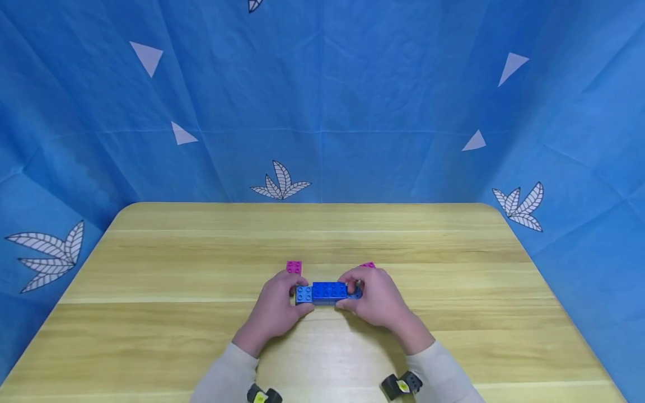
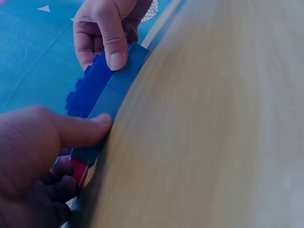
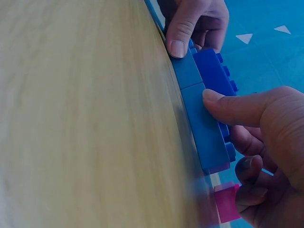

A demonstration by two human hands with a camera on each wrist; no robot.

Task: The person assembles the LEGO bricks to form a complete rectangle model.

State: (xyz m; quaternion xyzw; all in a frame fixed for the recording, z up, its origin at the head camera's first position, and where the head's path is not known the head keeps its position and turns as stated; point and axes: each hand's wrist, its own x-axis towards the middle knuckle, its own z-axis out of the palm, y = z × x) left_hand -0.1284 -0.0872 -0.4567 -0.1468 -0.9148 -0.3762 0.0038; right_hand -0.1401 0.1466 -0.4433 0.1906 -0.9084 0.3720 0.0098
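Observation:
Two lighter blue toy building bricks lie end to end, the left one (image 1: 304, 294) and the right one (image 3: 206, 135), with a seam between their front faces. A dark blue brick (image 1: 330, 291) sits on top, bridging that seam and leaving studs bare at both ends. My left hand (image 1: 275, 305) pinches the left lighter blue brick, thumb on its front face and fingers behind. With the thumb on the front and fingers at the back, my right hand (image 1: 375, 296) grips the right lighter blue brick; its fingers partly cover that brick's studs.
Behind my left hand stands a pink brick (image 1: 294, 267). Another pink brick (image 1: 368, 264) shows behind my right hand, partly hidden. Pink also shows under the right lighter blue brick's end. The wooden table (image 1: 322, 235) meets a blue cloth backdrop (image 1: 322, 101).

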